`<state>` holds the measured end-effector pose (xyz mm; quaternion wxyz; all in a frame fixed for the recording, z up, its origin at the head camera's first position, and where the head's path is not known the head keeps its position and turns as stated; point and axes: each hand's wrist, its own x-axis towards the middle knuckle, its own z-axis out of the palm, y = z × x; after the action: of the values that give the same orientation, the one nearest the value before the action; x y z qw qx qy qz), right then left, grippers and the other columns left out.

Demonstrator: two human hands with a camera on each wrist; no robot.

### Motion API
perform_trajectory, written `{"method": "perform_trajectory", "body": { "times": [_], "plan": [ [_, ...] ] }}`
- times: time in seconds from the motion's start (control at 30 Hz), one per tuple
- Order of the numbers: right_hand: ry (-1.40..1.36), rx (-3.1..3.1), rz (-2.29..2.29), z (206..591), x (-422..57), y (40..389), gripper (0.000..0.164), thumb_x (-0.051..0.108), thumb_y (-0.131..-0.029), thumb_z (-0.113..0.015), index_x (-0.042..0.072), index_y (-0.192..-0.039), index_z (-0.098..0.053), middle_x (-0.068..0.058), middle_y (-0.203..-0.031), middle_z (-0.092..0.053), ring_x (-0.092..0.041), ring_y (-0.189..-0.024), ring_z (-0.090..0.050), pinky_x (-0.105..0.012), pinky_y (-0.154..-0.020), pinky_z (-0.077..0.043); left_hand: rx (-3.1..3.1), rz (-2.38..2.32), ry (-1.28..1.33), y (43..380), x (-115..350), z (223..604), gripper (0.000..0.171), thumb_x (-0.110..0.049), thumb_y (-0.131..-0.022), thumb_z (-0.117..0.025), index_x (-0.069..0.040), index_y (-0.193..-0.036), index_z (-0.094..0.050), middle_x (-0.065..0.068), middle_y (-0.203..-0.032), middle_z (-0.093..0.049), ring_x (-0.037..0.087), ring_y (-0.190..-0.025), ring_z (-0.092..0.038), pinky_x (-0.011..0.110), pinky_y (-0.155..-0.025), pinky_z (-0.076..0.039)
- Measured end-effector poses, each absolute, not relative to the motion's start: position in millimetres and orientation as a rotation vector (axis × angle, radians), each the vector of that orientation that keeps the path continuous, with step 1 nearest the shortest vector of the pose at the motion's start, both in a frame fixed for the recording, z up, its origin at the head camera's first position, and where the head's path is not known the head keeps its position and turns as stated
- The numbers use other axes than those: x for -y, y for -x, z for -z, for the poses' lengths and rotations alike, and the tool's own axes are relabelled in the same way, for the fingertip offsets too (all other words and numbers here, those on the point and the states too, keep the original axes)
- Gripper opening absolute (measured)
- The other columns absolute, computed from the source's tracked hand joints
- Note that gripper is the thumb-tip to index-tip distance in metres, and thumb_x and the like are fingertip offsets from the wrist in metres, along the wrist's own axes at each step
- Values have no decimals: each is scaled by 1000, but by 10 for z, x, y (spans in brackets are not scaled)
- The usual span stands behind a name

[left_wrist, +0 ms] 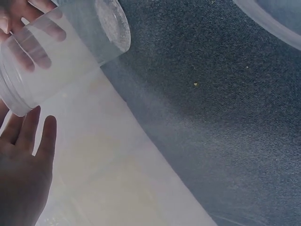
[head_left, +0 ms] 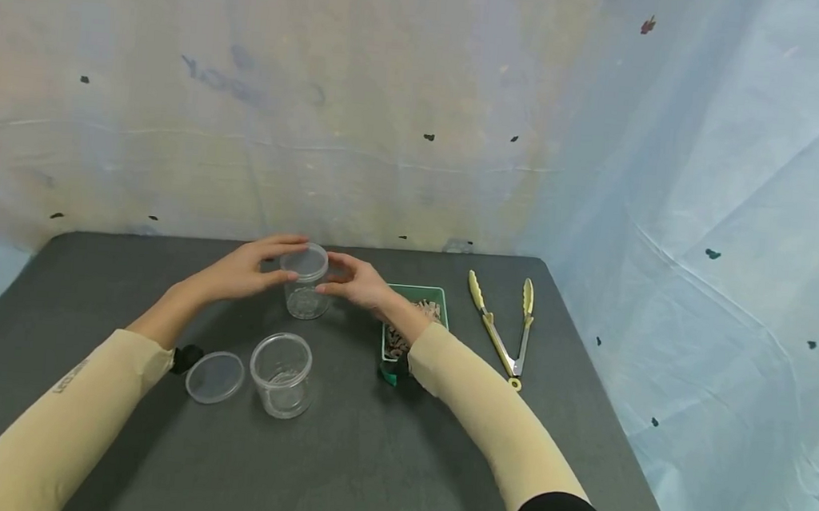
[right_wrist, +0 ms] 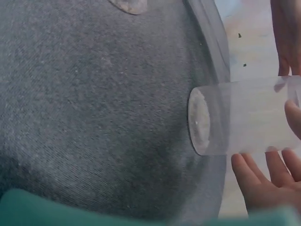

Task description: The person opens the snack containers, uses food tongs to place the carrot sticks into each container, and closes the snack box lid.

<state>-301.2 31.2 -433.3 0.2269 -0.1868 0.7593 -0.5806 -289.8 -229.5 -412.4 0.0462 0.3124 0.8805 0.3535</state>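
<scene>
A clear plastic jar (head_left: 306, 299) with a translucent lid (head_left: 306, 260) on top stands upright at the far side of the table. My left hand (head_left: 253, 269) holds it from the left near the lid, thumb in front and fingers behind. From the right, my right hand (head_left: 358, 282) grips the jar's side between thumb and fingers. In the right wrist view the jar (right_wrist: 244, 117) lies between the right hand (right_wrist: 270, 186) and the left hand (right_wrist: 288, 37). Whether its base touches the table, I cannot tell.
Nearer me stand an uncovered clear jar (head_left: 282, 382) and, left of it, a loose round lid (head_left: 215, 377). A green basket (head_left: 417, 293) of small brownish pieces sits partly under my right forearm. Yellow-tipped tongs (head_left: 503, 347) lie spread at the right. Plastic sheeting (head_left: 363, 107) hangs behind the table.
</scene>
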Motion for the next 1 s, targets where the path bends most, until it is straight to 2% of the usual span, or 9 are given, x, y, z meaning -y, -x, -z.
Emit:
{"method": "perform_trajectory", "body": {
  "times": [0.27,0.5,0.73,0.9,1.0],
  "plan": [
    [501,-2149,1610,4427,-266,2993,67,14,-100,-73,12,-159,-42,-7,-160,-46,-28,-142,-52,-40,-107,-51,-2675,-1076,-980,2875,2320,4119,59,-21,-106,-64,-3,-158,-42,19,-168,-29,46,-153,-26,69,-113,-34],
    [560,-2208,1601,4460,-232,2986,62,14,-99,-74,6,-153,-45,-11,-156,-48,-27,-143,-50,-36,-108,-51,-2754,-1000,-994,2835,2279,4082,58,-15,-104,-66,2,-155,-44,20,-166,-33,46,-149,-33,66,-111,-39],
    [585,-2300,1547,4494,-210,2972,60,18,-98,-76,6,-149,-48,-10,-151,-52,-26,-141,-53,-33,-107,-51,-2806,-892,-1011,2815,2245,4064,57,-9,-102,-68,7,-152,-45,21,-166,-33,46,-147,-37,63,-110,-42],
    [605,-2307,1533,4508,-193,2972,63,19,-98,-76,8,-152,-44,-9,-154,-49,-27,-141,-52,-36,-107,-51,-2719,-1012,-940,2862,2276,4074,52,-14,-103,-67,3,-149,-50,17,-167,-33,43,-147,-38,61,-109,-43],
    [637,-2333,1479,4516,-199,2983,70,22,-99,-75,12,-159,-39,-7,-159,-45,-27,-142,-51,-38,-108,-50,-2603,-1122,-944,2910,2291,4090,53,-14,-105,-64,-1,-153,-46,18,-169,-27,44,-150,-31,65,-109,-40]
  ]
}}
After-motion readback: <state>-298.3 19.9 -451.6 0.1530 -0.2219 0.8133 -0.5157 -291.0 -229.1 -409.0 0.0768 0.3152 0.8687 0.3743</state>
